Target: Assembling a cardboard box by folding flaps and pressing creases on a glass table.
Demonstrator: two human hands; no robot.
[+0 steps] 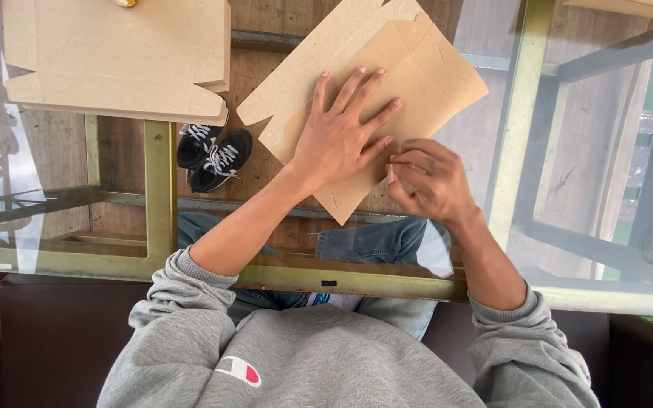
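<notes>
— While the left hand (339,136) lies flat, fingers spread, on the cardboard blank (410,68) on the glass table (523,113), what matters?
— Keep it pinned. The right hand (426,180) seems to pinch the near flap edge, fingertips together; crease slowly along the score.

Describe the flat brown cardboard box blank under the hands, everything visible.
The flat brown cardboard box blank is an unfolded die-cut sheet of plain kraft-looking board with notched edges, flaps and faint crease lines. It lies flat and turned at an angle on the glass tabletop, one long flap apparently folded over its middle. The left hand presses on it palm down, fingers spread. The right hand pinches its near right edge with the fingertips. A stack of similar blanks lies apart, to the upper left.
</notes>
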